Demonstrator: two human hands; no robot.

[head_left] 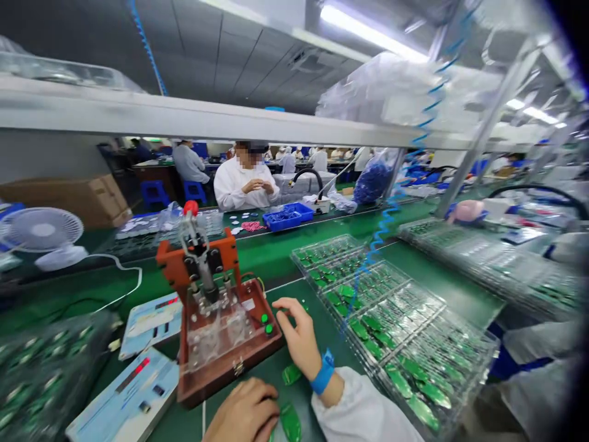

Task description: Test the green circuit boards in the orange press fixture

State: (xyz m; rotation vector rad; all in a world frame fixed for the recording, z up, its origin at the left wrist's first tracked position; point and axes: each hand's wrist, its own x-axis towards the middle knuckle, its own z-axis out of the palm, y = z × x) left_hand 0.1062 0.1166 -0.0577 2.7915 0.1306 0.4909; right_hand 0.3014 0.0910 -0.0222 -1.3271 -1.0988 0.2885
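Note:
My left hand (243, 412) is low in the view, in front of a brown test fixture (230, 362). Its fingers are curled downward, and what lies under them is hidden. Beside those fingertips a green circuit board (289, 422) rests on the table, with a second green board (291, 374) just above it. My right hand (300, 339), with a blue wrist strap (323, 372), is at the fixture's right edge, near two green buttons (266, 324). Its thumb and fingers are slightly apart, with nothing visible between them. A red-knobbed toggle clamp (197, 245) stands on the fixture's orange frame.
Clear trays (442, 307) of green boards lie to the right. Two light-blue meter boxes (133, 393) and a dark tray (27, 380) of boards are at left, below a white fan (41, 230). A blue coiled hose (380, 233) hangs over the trays. A co-worker (243, 181) sits opposite.

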